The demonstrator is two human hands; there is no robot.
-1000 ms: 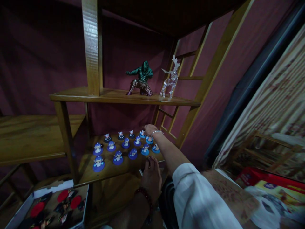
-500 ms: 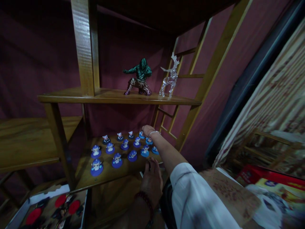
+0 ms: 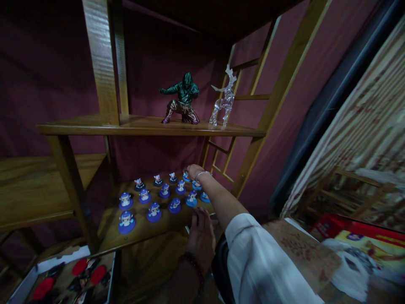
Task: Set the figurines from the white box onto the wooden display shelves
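My right hand [image 3: 194, 172], with a thin bangle at the wrist, reaches to the back right of the lower shelf [image 3: 109, 228]. Its fingers close around a small blue-based figurine [image 3: 186, 177], which is partly hidden. Lower down, my left hand [image 3: 201, 232] rests by the shelf's front edge, back of the hand up, fingers loosely extended and holding nothing visible. A beaded bracelet circles that wrist. Rows of small figurines stand on round bases: purple ones [image 3: 154, 212], light blue ones [image 3: 191, 199] nearest my hands, and dark ones [image 3: 157, 180] at the back.
On the shelf above, a crouching green and bronze figure [image 3: 183, 99] stands beside a clear deer ornament [image 3: 224, 101]. A box [image 3: 110, 274] of red and black pieces is at lower left. A wooden post [image 3: 262, 131], a curtain [image 3: 357, 126] and bags [image 3: 351, 270] occupy the right.
The view has shifted slightly, moving the shelf and figurines a little leftward. My right hand stays at the same back right figurine, and my left hand remains by the front edge.
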